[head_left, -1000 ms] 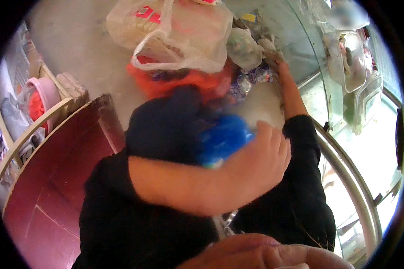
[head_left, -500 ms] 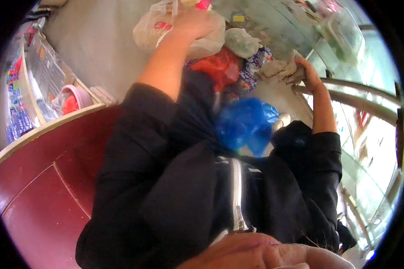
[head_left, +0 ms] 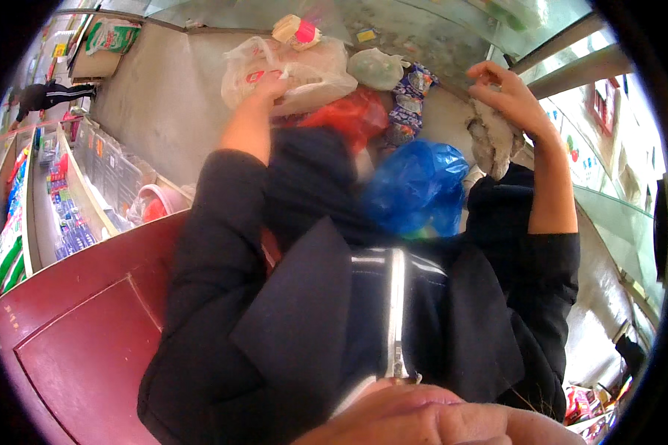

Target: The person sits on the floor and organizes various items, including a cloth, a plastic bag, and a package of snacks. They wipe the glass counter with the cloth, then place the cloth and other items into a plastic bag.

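My left hand [head_left: 269,89], smeared by motion, is at the near side of a whitish, half-clear plastic bag [head_left: 315,74]; whether its fingers grip the bag cannot be made out. A crumpled grey rag [head_left: 490,141] hangs from my right hand [head_left: 511,96], pinched between bent fingers. Between my knees lies a blue plastic bag [head_left: 416,182]. Beyond it are a red plastic bag [head_left: 355,115] and a strip of dark blue patterned packets [head_left: 407,111]. A pale greenish tied bag [head_left: 377,69] sits beside the whitish one.
A pale pack with a pink band [head_left: 297,32] lies behind the whitish bag. Glass panels and a metal bar [head_left: 579,72] stand close at my right. On the left are a dark red cabinet [head_left: 89,348], shelves of goods, a pink basin [head_left: 163,202] and a person in dark clothing [head_left: 48,99].
My left hand has come back from the top of the whitish bag to its near side. The grey rag in my right hand has swung from sideways to hanging down. My view has shifted.
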`<act>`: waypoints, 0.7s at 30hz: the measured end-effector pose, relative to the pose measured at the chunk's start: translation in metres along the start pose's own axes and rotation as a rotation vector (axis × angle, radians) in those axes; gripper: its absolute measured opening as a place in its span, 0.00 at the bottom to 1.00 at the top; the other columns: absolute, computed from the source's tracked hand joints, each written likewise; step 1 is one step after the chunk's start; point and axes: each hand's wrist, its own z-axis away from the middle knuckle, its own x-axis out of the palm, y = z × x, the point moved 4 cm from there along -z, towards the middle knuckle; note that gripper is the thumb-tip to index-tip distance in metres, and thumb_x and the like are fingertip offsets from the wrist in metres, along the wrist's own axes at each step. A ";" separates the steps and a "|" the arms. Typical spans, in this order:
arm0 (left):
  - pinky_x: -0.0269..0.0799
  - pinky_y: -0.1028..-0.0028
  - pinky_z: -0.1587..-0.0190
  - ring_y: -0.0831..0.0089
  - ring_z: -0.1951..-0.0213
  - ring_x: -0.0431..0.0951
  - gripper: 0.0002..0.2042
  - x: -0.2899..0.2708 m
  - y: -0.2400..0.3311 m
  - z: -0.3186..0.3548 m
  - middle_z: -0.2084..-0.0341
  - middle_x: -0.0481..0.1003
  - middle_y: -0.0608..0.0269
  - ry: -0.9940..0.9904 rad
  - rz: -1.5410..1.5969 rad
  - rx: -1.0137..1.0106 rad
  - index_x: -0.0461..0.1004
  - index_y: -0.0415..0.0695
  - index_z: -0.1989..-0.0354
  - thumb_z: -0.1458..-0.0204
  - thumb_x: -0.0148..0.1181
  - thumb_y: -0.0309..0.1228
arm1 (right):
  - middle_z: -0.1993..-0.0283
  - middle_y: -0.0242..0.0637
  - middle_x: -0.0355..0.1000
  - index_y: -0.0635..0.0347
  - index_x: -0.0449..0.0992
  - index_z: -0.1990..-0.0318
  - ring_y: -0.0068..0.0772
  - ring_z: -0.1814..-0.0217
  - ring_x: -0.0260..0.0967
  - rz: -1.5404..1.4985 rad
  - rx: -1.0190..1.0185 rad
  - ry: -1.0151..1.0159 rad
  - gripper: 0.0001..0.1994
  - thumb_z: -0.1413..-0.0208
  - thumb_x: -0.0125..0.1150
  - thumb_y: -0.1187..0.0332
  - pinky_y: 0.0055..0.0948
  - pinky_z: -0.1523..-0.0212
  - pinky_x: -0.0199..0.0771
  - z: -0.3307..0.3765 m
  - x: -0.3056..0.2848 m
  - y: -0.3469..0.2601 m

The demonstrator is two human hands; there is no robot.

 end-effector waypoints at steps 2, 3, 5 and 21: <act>0.71 0.68 0.70 0.74 0.73 0.72 0.17 0.011 0.031 0.016 0.72 0.72 0.62 -0.066 0.242 0.185 0.71 0.38 0.59 0.52 0.60 0.38 | 0.69 0.32 0.69 0.60 0.70 0.51 0.23 0.66 0.67 0.039 -0.019 0.051 0.22 0.53 0.62 0.60 0.25 0.64 0.66 0.000 0.005 -0.002; 0.71 0.69 0.69 0.73 0.71 0.74 0.18 0.013 0.043 0.023 0.71 0.73 0.61 -0.098 0.236 0.219 0.71 0.39 0.59 0.52 0.60 0.40 | 0.68 0.33 0.70 0.59 0.68 0.49 0.24 0.66 0.67 0.046 -0.034 0.060 0.24 0.54 0.63 0.60 0.25 0.64 0.67 -0.002 0.010 -0.004; 0.72 0.71 0.67 0.71 0.67 0.76 0.19 0.028 0.062 0.033 0.67 0.76 0.60 -0.175 0.226 0.280 0.73 0.41 0.58 0.53 0.59 0.43 | 0.66 0.34 0.71 0.57 0.65 0.44 0.25 0.66 0.69 0.063 -0.051 0.070 0.30 0.56 0.65 0.60 0.26 0.65 0.68 -0.007 0.023 -0.007; 0.70 0.68 0.62 0.70 0.71 0.77 0.32 0.066 0.096 -0.026 0.78 0.77 0.60 -0.102 -0.521 0.799 0.78 0.42 0.73 0.50 0.42 0.61 | 0.49 0.49 0.69 0.51 0.49 0.34 0.48 0.47 0.68 -0.179 0.006 0.054 0.44 0.59 0.68 0.57 0.37 0.47 0.67 -0.063 0.188 -0.016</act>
